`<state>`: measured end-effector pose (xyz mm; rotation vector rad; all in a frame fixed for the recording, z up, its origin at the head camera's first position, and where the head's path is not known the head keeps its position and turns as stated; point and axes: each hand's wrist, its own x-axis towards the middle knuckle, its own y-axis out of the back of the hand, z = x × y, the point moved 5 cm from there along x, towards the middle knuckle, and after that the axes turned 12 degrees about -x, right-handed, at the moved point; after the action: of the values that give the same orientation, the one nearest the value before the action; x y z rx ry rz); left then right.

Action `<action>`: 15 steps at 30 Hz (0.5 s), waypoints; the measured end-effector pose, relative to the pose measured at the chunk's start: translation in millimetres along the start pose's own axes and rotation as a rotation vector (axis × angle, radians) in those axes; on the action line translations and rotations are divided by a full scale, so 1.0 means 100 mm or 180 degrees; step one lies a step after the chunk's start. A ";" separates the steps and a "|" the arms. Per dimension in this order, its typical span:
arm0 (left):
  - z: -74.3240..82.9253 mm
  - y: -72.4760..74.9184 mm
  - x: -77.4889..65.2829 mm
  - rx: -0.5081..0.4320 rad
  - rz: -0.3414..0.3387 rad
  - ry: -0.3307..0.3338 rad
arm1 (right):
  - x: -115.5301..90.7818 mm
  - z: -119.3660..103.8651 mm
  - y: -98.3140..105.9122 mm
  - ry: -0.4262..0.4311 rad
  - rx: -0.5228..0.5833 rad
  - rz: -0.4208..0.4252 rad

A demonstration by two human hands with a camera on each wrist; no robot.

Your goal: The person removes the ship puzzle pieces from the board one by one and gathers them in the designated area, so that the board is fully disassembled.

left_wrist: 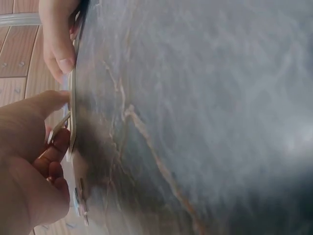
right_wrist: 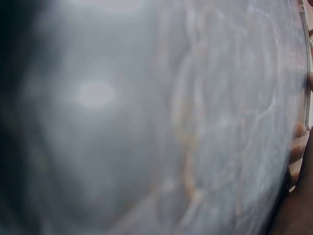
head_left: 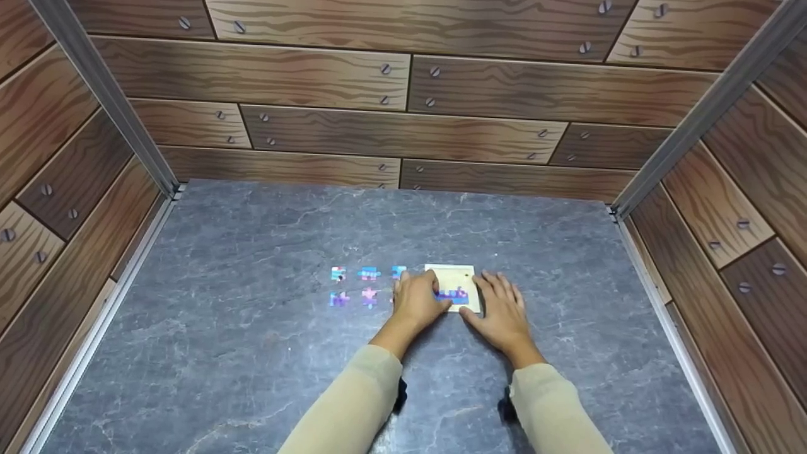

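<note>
A pale square puzzle board [head_left: 449,270] lies on the table, with joined purple and blue jigsaw pieces [head_left: 455,295] along its lower part. My left hand [head_left: 417,301] is over the board's left edge. In the left wrist view, its thumb and fingers pinch a thin tilted jigsaw piece [left_wrist: 59,128] just above the board's rim [left_wrist: 73,110]. My right hand [head_left: 502,313] rests at the right edge, fingers spread and thumb at the lower right corner. The right wrist view catches only some of its fingers [right_wrist: 297,152] at the frame's edge.
Left of the board, loose jigsaw pieces lie in two rows, among them a blue piece [head_left: 369,273] and a pink one [head_left: 369,296]. My left hand partly covers the nearest ones. Wood-patterned walls [head_left: 328,132] enclose the grey marbled table [head_left: 252,353].
</note>
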<state>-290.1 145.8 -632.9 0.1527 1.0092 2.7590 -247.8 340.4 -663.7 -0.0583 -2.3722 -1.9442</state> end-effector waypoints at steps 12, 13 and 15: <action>-0.03 0.02 0.00 -0.0148 0.0003 0.0043 | 0.00 -0.01 0.00 -0.0014 0.0007 -0.0031; -0.03 0.02 0.01 -0.0120 -0.0009 0.0030 | 0.00 -0.01 0.00 -0.0021 0.0006 -0.0038; -0.02 0.01 0.02 -0.0058 -0.0050 0.0009 | -0.01 -0.01 0.00 -0.0026 -0.0002 -0.0051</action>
<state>-292.8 143.8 -633.9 0.1375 0.9815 2.7541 -247.2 339.8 -663.7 -0.0475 -2.3844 -1.9557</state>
